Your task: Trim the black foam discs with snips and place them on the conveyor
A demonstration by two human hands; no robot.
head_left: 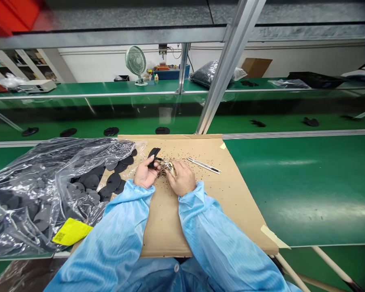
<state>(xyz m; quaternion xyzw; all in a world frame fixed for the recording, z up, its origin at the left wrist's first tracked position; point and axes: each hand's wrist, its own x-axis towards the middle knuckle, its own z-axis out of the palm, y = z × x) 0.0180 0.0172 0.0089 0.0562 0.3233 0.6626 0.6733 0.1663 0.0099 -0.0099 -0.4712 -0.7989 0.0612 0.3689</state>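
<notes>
Above the cardboard sheet (167,227), my left hand (145,173) pinches a dark, flat plastic part (153,153) between thumb and fingers, tilted upward. My right hand (182,178) is closed around small metal nippers (169,167) whose jaws meet the part's right edge. How far the jaws are apart is too small to tell. Tiny black scraps are scattered over the cardboard around both hands. A slim silver tool (204,165), which looks like a craft knife, lies right of my right hand. More round black discs (113,180) spill from a clear bag beside my left hand.
A large clear plastic bag (48,182) full of discs, with a yellow label (72,232), covers the left side. Black parts (111,131) lie spaced along the green belt (182,121) beyond. A metal post (220,85) rises behind the cardboard. A fan (136,63) stands farther back.
</notes>
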